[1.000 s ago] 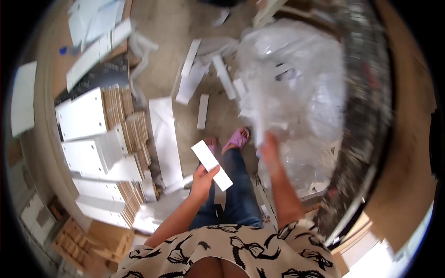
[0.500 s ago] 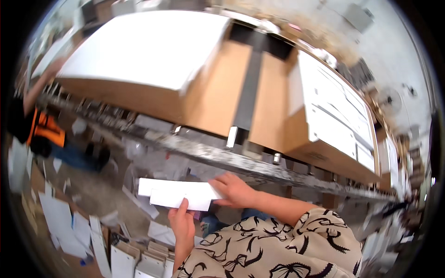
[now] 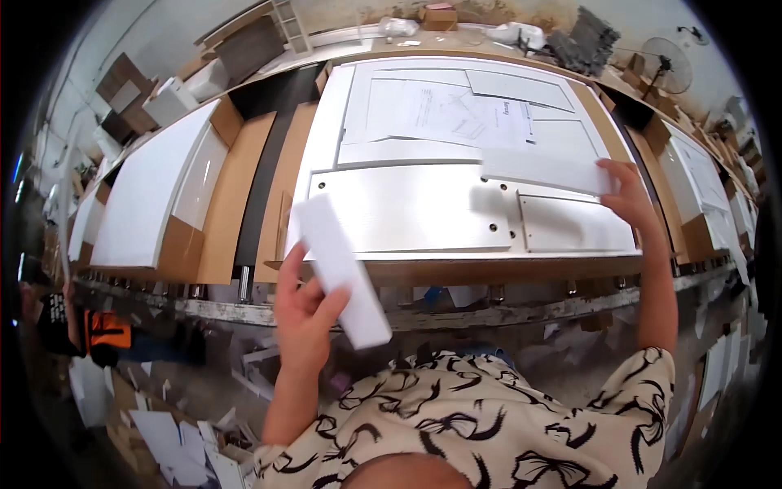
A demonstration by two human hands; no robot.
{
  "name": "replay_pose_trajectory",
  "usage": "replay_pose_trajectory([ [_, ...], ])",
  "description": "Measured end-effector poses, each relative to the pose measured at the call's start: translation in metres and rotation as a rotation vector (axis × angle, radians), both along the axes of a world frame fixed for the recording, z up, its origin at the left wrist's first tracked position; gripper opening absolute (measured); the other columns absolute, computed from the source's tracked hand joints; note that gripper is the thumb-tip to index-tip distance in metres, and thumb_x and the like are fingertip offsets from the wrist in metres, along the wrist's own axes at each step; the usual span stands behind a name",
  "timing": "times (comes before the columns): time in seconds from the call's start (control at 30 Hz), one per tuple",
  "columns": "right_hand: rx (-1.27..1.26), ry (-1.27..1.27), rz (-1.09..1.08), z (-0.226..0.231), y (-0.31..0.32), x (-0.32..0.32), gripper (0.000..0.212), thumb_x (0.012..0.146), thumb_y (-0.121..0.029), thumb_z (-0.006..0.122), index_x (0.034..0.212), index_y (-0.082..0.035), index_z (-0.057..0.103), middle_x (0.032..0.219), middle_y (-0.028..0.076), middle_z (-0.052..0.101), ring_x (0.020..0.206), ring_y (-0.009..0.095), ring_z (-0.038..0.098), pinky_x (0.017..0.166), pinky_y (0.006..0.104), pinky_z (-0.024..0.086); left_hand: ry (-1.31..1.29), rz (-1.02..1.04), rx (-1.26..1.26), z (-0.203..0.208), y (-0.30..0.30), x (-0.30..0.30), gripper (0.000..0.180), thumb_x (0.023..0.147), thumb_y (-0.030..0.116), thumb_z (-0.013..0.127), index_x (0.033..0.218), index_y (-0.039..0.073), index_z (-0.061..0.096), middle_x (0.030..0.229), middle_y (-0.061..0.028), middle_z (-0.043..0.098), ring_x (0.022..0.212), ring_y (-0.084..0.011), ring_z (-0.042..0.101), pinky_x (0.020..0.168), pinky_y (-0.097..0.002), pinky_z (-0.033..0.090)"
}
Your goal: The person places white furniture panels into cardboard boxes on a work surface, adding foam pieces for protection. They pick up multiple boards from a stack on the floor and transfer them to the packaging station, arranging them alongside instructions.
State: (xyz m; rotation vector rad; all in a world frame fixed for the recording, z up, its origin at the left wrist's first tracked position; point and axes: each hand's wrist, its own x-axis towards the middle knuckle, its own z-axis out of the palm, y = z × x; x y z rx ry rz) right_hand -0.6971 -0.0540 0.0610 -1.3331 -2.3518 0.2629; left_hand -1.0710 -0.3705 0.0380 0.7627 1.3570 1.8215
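Observation:
My left hand (image 3: 305,314) is closed round a white foam strip (image 3: 342,273), a plain narrow block held tilted over the near edge of an open cardboard box (image 3: 456,269). Out to the right, my right hand (image 3: 627,191) pinches the end of a second white strip (image 3: 546,169), slightly blurred, above the box's contents. In the box lie several white furniture panels (image 3: 399,212), some with small drilled holes. Printed instruction sheets (image 3: 448,114) rest on the panels toward the far side.
The box sits on a roller conveyor (image 3: 391,314). More boxes with white panels stand to the left (image 3: 155,196) and right (image 3: 700,179). A person in an orange vest (image 3: 107,330) is at the lower left. Offcuts (image 3: 163,436) litter the floor; a fan (image 3: 666,65) stands far right.
The two white strips, held together low before me, are now apart, one in each hand. My right hand has moved out over the box. The view has turned right to a panel-filled box.

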Motion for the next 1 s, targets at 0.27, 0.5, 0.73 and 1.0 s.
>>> replay_pose_trajectory([
  [0.27,-0.187,-0.247,-0.016,-0.018,0.103,0.068,0.059,0.052,0.002,0.066,0.11,-0.009,0.06,0.097,0.014,0.06,0.098,0.03,0.053,0.087,0.0355,0.045,0.527,-0.292,-0.411,0.003,0.178,0.081,0.06,0.076,0.02,0.07,0.128,0.004,0.045,0.084,-0.0098,0.06,0.072,-0.0151,0.059,0.065,-0.0275,0.048],
  [0.5,-0.097,-0.344,0.222,-0.03,0.103,0.058,0.063,0.057,-0.004,0.066,0.119,-0.009,0.054,0.115,0.012,0.055,0.112,0.029,0.046,0.095,0.0368,0.041,0.914,-0.341,-0.597,-0.049,0.235,0.116,0.052,0.074,0.027,0.069,0.118,0.003,0.054,0.086,-0.0128,0.06,0.08,-0.026,0.059,0.073,-0.0362,0.047],
  [0.73,-0.353,-0.223,0.342,-0.03,0.104,0.038,0.058,0.066,-0.01,0.066,0.122,-0.008,0.051,0.124,0.012,0.049,0.118,0.03,0.04,0.099,0.0364,0.037,1.211,-0.256,-0.616,-0.053,0.242,0.133,0.04,0.074,0.028,0.068,0.104,0.002,0.062,0.074,-0.0124,0.057,0.076,-0.0267,0.057,0.071,-0.0355,0.047],
  [1.0,-0.265,-0.234,0.391,-0.041,0.109,0.038,0.046,0.074,-0.009,0.067,0.118,-0.007,0.054,0.122,0.011,0.048,0.117,0.028,0.039,0.097,0.0369,0.038,1.252,-0.325,-0.701,-0.059,0.237,0.145,0.031,0.074,0.023,0.068,0.099,0.006,0.058,0.102,-0.0154,0.05,0.079,-0.0307,0.057,0.067,-0.038,0.047],
])
